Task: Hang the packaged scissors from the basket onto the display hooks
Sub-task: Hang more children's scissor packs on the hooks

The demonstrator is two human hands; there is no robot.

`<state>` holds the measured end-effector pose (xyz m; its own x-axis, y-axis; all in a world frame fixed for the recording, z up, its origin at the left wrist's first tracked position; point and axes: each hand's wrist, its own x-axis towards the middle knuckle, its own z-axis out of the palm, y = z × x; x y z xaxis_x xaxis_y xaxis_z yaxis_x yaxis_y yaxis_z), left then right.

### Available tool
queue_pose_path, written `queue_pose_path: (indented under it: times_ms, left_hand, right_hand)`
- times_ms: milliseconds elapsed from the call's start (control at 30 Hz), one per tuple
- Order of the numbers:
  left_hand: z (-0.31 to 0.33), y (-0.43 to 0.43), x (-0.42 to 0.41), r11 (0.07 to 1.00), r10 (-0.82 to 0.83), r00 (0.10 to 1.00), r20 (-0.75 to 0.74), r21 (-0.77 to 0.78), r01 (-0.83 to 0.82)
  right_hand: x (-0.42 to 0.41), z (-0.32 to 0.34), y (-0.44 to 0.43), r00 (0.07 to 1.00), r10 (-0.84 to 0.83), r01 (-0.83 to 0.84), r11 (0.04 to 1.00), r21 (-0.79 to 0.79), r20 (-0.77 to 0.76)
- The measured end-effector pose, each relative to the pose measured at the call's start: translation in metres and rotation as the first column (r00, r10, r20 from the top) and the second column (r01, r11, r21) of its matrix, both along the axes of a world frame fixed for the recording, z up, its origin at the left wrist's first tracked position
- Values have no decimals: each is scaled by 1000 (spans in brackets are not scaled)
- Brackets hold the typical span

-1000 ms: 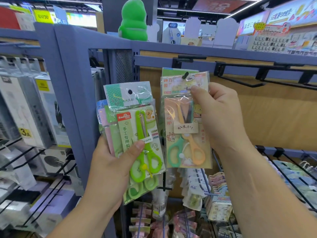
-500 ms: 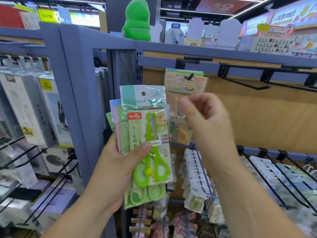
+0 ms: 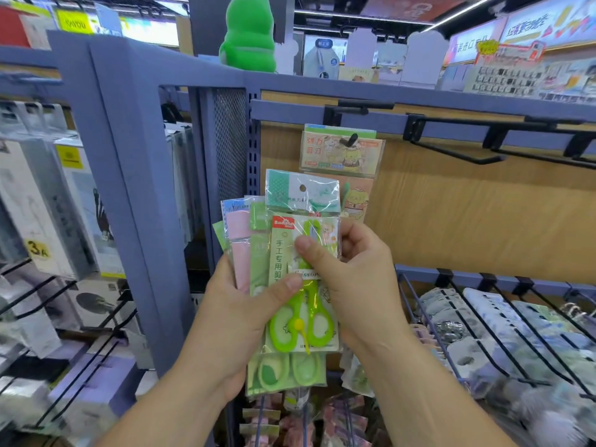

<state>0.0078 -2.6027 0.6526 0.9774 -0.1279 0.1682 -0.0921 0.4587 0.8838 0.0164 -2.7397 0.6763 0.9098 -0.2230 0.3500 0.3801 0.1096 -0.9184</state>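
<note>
The orange pack is now left hanging on the hook. The right hand is brought down and pinched onto the front green pack of the fan gripped in the left hand. 1 is hung; several remain.

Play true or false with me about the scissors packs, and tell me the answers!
1. The left hand grips a stack of packs. True.
2. The front pack holds green scissors. True.
3. The right hand holds nothing. False: it pinches the front pack.
4. One cartoon pack hangs on a hook. True.
5. The plush toy up top is red. False: it is green.
</note>
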Motion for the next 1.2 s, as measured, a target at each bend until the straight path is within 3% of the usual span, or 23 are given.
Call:
queue_pose_path:
  times_ms: [300, 467, 667, 933, 1200]
  left_hand:
    - [0, 4, 3, 998, -6, 990, -141, -69, -3]
    - [-3, 4, 5, 999, 8, 988, -155, -49, -16]
    - [-2, -2, 5, 997, 59, 992, -116, -38, -64]
    - [-2, 3, 4, 989, 149, 986, -72, -7, -150]
    - [2, 11, 1, 974, 223, 975, -5, 50, -223]
  right_hand:
    - [1, -2, -3, 991, 120, -128, 981, 147, 64]
    - [1, 4, -14, 981, 189, -193, 977, 92, 48]
    - [2, 13, -24, 999, 21, -19, 997, -70, 33]
    - [-4, 24, -34, 994, -105, 107, 992, -64, 43]
    - [-7, 62, -37, 968, -150, 200, 946, -257, 200]
